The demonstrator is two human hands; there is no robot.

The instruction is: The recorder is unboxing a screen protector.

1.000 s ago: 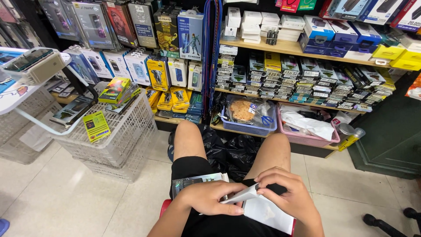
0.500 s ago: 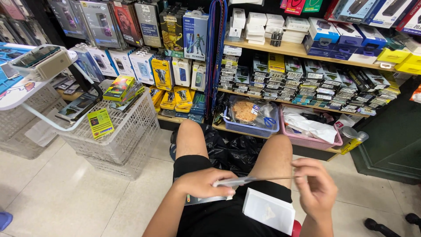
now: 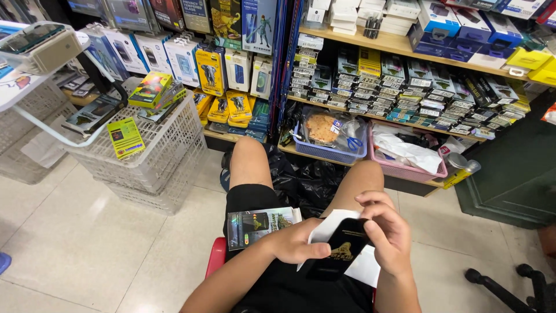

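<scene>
Baskets of white wire mesh [image 3: 145, 156] stand on the tiled floor at the left, holding yellow and dark flat packs. Nearer the middle, a glossy rectangular retail pack with a holographic front [image 3: 259, 226] lies on the person's left thigh, just beside the left wrist. The left hand [image 3: 298, 242] is curled, thumb on top and fingers beneath, pinching the lower left part of a flat black glossy rectangular sheet with a gold emblem [image 3: 336, 252]. That sheet sits over the lap between both hands, its long axis running from lower left to upper right, with a white paper sleeve [image 3: 359, 268] behind and below it. The right hand [image 3: 389, 235] is partly closed, fingertips bent down onto the sheet's upper right end. Both hands touch the sheet; the left grips it, while the right works at its far corner. Behind stand shelves of small boxed goods [image 3: 405, 87], a blue plastic basket [image 3: 327, 152] and a pink plastic basket [image 3: 405, 168].
</scene>
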